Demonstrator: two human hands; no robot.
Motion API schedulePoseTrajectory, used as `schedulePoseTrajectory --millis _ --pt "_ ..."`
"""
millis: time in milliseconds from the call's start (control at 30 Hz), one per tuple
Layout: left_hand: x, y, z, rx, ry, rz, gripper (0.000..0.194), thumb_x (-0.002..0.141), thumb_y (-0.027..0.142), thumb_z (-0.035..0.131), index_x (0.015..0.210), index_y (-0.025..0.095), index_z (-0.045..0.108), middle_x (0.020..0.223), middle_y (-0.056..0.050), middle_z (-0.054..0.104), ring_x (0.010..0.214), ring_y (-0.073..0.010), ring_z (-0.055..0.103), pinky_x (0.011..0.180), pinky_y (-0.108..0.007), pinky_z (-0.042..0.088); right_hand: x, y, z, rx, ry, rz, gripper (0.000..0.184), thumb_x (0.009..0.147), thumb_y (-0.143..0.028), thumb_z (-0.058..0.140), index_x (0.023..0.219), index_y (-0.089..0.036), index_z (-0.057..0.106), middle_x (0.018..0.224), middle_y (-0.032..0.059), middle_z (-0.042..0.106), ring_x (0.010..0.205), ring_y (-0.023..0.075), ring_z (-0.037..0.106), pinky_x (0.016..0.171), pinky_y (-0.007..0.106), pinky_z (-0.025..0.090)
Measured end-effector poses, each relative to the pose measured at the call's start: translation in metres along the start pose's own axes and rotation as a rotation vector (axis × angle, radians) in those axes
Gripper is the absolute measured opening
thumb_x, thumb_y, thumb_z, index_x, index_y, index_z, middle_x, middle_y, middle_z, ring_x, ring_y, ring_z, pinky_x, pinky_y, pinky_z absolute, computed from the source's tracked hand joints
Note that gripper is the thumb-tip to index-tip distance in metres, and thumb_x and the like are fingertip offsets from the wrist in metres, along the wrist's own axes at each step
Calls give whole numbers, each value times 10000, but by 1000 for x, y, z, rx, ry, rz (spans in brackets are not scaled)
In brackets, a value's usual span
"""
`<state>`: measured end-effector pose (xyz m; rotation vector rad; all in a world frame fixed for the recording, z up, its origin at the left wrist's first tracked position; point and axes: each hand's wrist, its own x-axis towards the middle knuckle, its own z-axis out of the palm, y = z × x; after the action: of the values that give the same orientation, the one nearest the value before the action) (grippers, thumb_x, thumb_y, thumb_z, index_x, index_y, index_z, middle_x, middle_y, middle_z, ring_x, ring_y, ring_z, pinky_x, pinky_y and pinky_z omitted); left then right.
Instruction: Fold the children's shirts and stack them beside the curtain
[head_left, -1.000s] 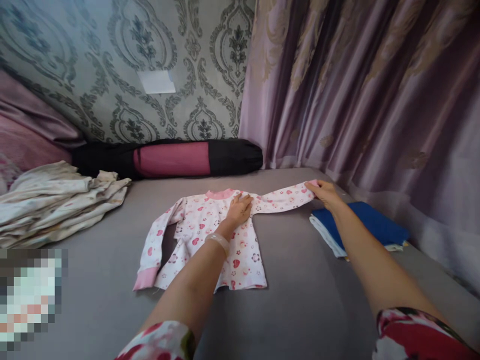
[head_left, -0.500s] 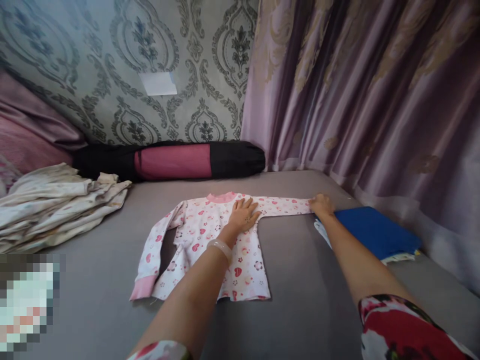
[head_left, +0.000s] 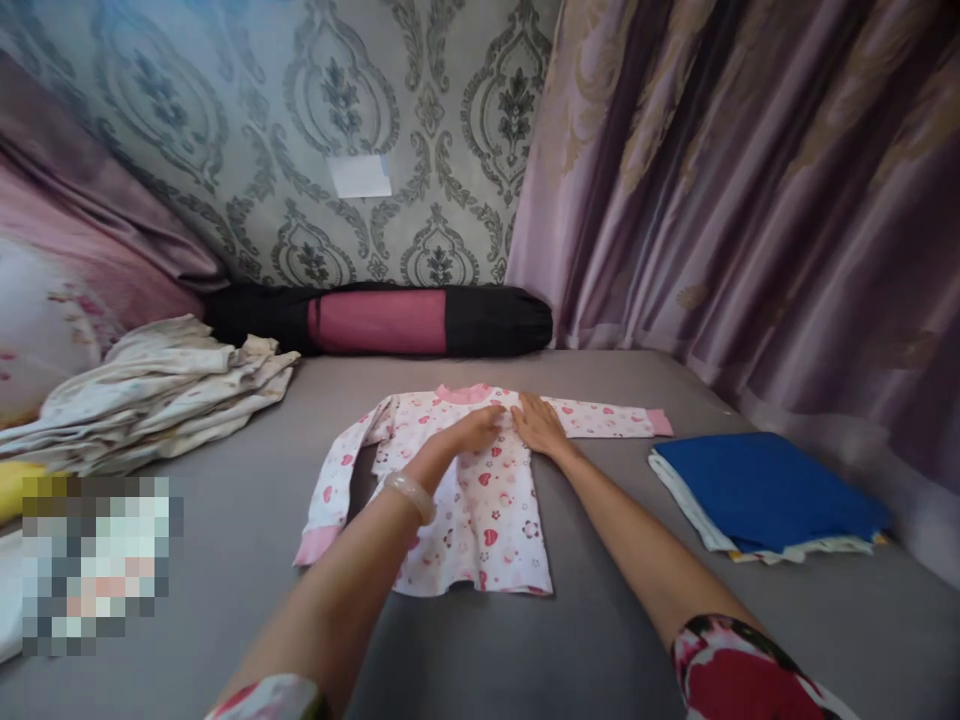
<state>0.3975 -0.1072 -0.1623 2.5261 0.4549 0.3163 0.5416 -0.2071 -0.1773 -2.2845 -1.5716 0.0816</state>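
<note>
A white long-sleeved shirt (head_left: 457, 490) with red hearts, small flowers and a pink collar lies spread on the grey bed surface. At its upper chest, my left hand (head_left: 478, 430) has its fingers curled together on the fabric; the fingertips are partly hidden. My right hand (head_left: 538, 422) lies flat near the right shoulder, fingers stretched out and pressing on the cloth. The right sleeve extends straight out to its pink cuff, while the left sleeve slants down toward me.
A folded blue cloth stack (head_left: 772, 490) sits at the right. To the left are crumpled cream clothes (head_left: 172, 390), a yellow item (head_left: 30, 488) and a blurred-out patch. A black and pink roll bag (head_left: 379, 322) lies along the wall, beside the purple curtain (head_left: 637, 200).
My right hand has let go of the sleeve's cuff and moved left to the shoulder. My left hand's flat, spread fingers have curled in. The view has turned slightly left.
</note>
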Motion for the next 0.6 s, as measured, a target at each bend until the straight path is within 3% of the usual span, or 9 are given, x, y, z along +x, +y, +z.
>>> schedulePoseTrajectory --millis 167,267,367,467,600 --pt "-76 -17 -70 222 152 -56 370 865 299 464 1201 168 551 1161 -125 631 1049 -240 603 924 -359 460 3 4 0 -51 -80 18 550 965 -403 308 1418 -92 331 1497 162 324 1383 261 262 1128 416 154" --pt "-132 -23 -98 380 271 -227 283 859 344 468 1065 183 574 1025 -113 635 966 -252 601 851 -372 465 8 -2 -8 -48 -136 58 544 943 -394 371 1407 -113 343 1483 165 342 1368 276 282 1107 447 197" --pt "-184 -27 -103 374 320 -404 276 871 449 434 957 207 535 842 -56 619 807 -231 595 738 -352 463 9 -22 -14 -64 -54 64 485 905 -276 439 1361 -112 403 1403 178 432 1311 297 354 1069 452 251" --pt "-221 -26 -95 298 239 -512 392 786 586 513 879 205 514 806 -43 594 756 -227 575 673 -334 450 10 -57 -10 -9 39 -39 385 877 -133 404 1240 -133 531 1264 152 547 1208 272 454 1021 385 313" --pt "-246 -19 -91 198 80 -463 564 611 659 657 924 206 540 963 -76 599 879 -266 573 754 -358 462 20 -113 17 135 -33 -203 354 874 -72 364 1108 -153 618 1210 99 597 1160 204 497 1003 299 338"
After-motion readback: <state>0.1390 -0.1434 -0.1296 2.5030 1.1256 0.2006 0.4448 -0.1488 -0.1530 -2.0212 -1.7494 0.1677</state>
